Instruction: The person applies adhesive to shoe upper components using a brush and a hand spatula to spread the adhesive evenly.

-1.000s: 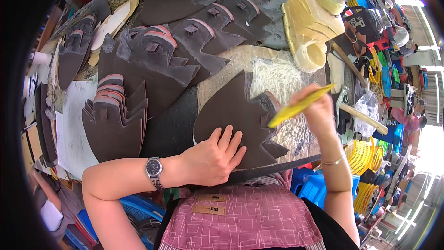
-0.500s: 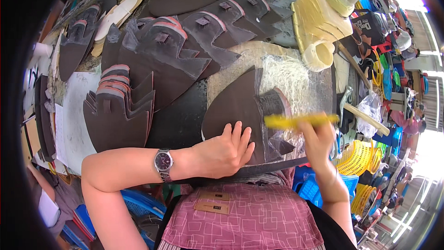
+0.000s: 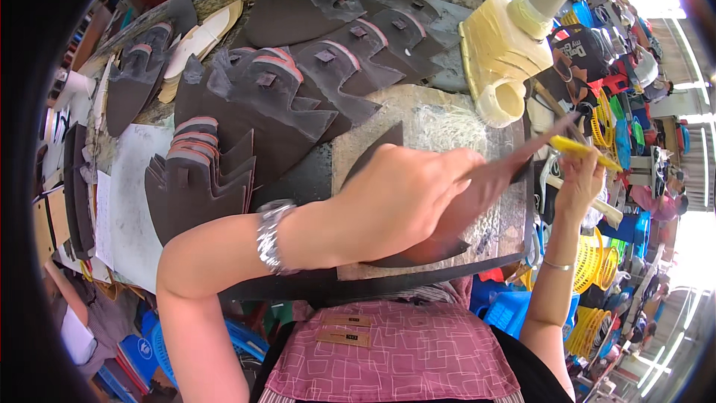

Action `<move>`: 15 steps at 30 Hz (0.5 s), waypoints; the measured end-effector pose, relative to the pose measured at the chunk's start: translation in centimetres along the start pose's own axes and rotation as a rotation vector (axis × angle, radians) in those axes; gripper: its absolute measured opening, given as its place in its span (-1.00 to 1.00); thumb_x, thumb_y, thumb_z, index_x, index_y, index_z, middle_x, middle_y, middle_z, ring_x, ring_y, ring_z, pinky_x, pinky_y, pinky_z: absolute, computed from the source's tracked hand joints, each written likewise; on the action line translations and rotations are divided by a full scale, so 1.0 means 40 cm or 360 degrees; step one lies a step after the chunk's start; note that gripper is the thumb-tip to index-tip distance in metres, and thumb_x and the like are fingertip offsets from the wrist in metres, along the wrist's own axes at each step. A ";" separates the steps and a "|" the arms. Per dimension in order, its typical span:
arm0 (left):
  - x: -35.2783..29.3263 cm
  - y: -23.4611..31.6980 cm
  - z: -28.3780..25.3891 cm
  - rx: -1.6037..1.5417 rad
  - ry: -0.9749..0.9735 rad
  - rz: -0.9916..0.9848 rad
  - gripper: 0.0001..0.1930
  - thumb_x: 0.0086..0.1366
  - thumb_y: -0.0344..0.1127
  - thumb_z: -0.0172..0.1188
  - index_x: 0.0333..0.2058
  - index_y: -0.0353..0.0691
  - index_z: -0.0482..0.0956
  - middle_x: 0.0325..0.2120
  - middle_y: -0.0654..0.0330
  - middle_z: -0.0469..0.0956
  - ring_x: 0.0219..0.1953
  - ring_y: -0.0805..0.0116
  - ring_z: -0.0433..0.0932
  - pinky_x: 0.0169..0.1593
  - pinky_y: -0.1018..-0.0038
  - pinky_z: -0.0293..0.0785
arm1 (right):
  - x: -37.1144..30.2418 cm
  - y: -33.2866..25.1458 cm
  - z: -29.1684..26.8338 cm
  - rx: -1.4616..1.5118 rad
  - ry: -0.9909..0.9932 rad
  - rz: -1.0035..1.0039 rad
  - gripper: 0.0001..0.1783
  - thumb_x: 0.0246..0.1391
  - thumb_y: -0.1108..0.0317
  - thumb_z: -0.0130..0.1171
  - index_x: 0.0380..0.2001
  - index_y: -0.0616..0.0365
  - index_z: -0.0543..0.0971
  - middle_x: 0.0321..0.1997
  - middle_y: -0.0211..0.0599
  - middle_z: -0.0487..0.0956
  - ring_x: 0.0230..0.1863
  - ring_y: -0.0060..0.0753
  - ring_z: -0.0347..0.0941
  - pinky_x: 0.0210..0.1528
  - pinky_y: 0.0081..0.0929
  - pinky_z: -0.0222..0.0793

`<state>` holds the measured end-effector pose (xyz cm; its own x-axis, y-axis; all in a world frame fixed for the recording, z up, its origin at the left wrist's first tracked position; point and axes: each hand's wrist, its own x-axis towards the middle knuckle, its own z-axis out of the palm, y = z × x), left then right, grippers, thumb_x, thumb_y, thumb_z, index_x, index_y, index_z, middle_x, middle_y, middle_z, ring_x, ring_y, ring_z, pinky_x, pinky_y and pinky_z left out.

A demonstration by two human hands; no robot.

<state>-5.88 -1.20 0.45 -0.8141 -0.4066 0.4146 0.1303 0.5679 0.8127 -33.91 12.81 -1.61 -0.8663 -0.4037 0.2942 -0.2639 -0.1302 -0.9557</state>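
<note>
The desk is a rounded stone slab, mottled grey and tan, smeared with dried whitish glue threads near its middle. Around it the room is crowded: blue and yellow plastic baskets stand on the floor to the right, and bright daylight comes in at the far right edge.

On the desk lie many dark brown pointed leather shoe-upper pieces: one fanned stack at the left, and two overlapping rows spread across the back, too closely layered to count. One white sheet of paper lies under the stack. One glue-caked cream-coloured pot with a cone-shaped spout stands at the back right.

The left hand is closed on one dark brown leather upper piece, lifting it just above the desk in front of the person. The right hand, raised at the right, grips one yellow-handled brush between closed fingers.
</note>
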 end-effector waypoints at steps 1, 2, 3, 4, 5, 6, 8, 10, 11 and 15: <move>0.010 -0.010 0.025 -0.0172 -0.0131 -0.0322 -0.73 0.17 -0.36 0.05 -0.17 -0.38 0.40 -0.52 -0.12 0.47 -0.45 -0.05 0.48 -0.43 0.31 0.39 | 0.001 0.001 -0.032 -0.0011 0.0039 0.0026 -0.83 0.11 0.30 0.00 -0.33 0.17 0.35 -0.44 -0.35 0.44 -0.49 -0.60 0.37 -0.47 -0.66 0.37; 0.014 -0.032 0.061 -0.0182 -0.0233 -0.0489 -0.75 0.14 -0.37 0.05 -0.22 -0.40 0.41 -0.52 -0.15 0.46 -0.42 -0.10 0.47 -0.38 0.26 0.39 | -0.006 -0.002 -0.055 -0.0016 0.0079 0.0055 -0.84 0.10 0.31 0.02 -0.34 0.16 0.35 -0.45 -0.36 0.43 -0.51 -0.61 0.36 -0.47 -0.67 0.35; 0.003 -0.073 0.094 -0.0079 -0.0307 -0.0475 -0.78 0.14 -0.38 0.05 -0.26 -0.39 0.41 -0.53 -0.16 0.46 -0.42 -0.10 0.47 -0.37 0.23 0.39 | -0.021 0.007 -0.080 -0.0054 -0.0021 0.0123 -0.83 0.08 0.31 0.05 -0.36 0.15 0.34 -0.45 -0.36 0.43 -0.52 -0.62 0.35 -0.47 -0.66 0.34; -0.008 -0.109 0.118 0.0022 -0.0378 -0.0461 -0.81 0.13 -0.39 0.04 -0.30 -0.39 0.42 -0.53 -0.17 0.46 -0.41 -0.10 0.47 -0.36 0.21 0.38 | -0.038 0.015 -0.101 -0.0095 -0.0121 0.0192 -0.82 0.05 0.31 0.08 -0.37 0.14 0.34 -0.45 -0.35 0.43 -0.53 -0.63 0.35 -0.47 -0.65 0.33; -0.011 -0.126 0.129 0.0017 -0.0388 -0.0446 -0.81 0.13 -0.39 0.04 -0.30 -0.39 0.42 -0.53 -0.17 0.46 -0.41 -0.10 0.47 -0.36 0.21 0.38 | -0.089 -0.002 -0.067 -0.0134 -0.0089 0.0262 -0.81 -0.01 0.34 0.12 -0.39 0.12 0.34 -0.45 -0.35 0.43 -0.55 -0.61 0.34 -0.48 -0.63 0.32; -0.014 -0.141 0.134 0.0117 -0.0412 -0.0505 -0.83 0.12 -0.40 0.04 -0.34 -0.38 0.41 -0.55 -0.17 0.46 -0.42 -0.11 0.47 -0.36 0.19 0.38 | -0.117 0.020 -0.071 -0.0202 -0.0208 0.0281 -0.84 -0.03 0.39 0.11 -0.41 0.13 0.34 -0.44 -0.32 0.43 -0.53 -0.58 0.34 -0.48 -0.60 0.32; -0.010 -0.146 0.138 0.0215 -0.0457 -0.0556 -0.86 0.11 -0.41 0.03 -0.37 -0.38 0.41 -0.57 -0.17 0.46 -0.42 -0.11 0.47 -0.36 0.17 0.38 | -0.166 0.050 -0.056 -0.0027 -0.0465 0.0258 -0.87 -0.06 0.49 0.06 -0.45 0.16 0.32 -0.40 -0.30 0.42 -0.45 -0.54 0.35 -0.41 -0.61 0.30; -0.001 -0.136 0.141 0.0182 -0.0488 -0.0644 -0.87 0.12 -0.41 0.03 -0.40 -0.37 0.40 -0.61 -0.15 0.46 -0.45 -0.13 0.47 -0.37 0.17 0.38 | -0.183 0.054 -0.008 -0.0126 -0.0391 0.0098 -0.87 -0.09 0.52 0.08 -0.48 0.17 0.32 -0.41 -0.31 0.44 -0.43 -0.54 0.34 -0.37 -0.60 0.29; -0.003 -0.137 0.141 0.0203 -0.0483 -0.0636 -0.88 0.12 -0.41 0.02 -0.40 -0.36 0.40 -0.62 -0.14 0.45 -0.46 -0.13 0.46 -0.38 0.17 0.38 | -0.199 0.058 -0.011 -0.0331 -0.0474 0.0103 -0.86 -0.11 0.52 0.09 -0.49 0.16 0.33 -0.43 -0.32 0.45 -0.43 -0.55 0.35 -0.35 -0.60 0.29; -0.014 -0.132 0.148 0.0237 -0.0402 -0.0635 -0.86 0.12 -0.40 0.06 -0.37 -0.36 0.44 -0.60 -0.13 0.46 -0.50 -0.12 0.46 -0.42 0.22 0.38 | -0.257 0.067 -0.099 -0.0529 -0.0631 0.0168 -0.85 -0.12 0.50 0.10 -0.52 0.15 0.31 -0.49 -0.32 0.44 -0.48 -0.57 0.34 -0.38 -0.63 0.29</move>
<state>-9.46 0.28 -6.51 -0.8981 -0.4375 -0.0440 -0.2868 0.5070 0.8128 -27.39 20.21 -7.22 -0.6856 -0.7190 0.1143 -0.3596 0.1978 -0.9119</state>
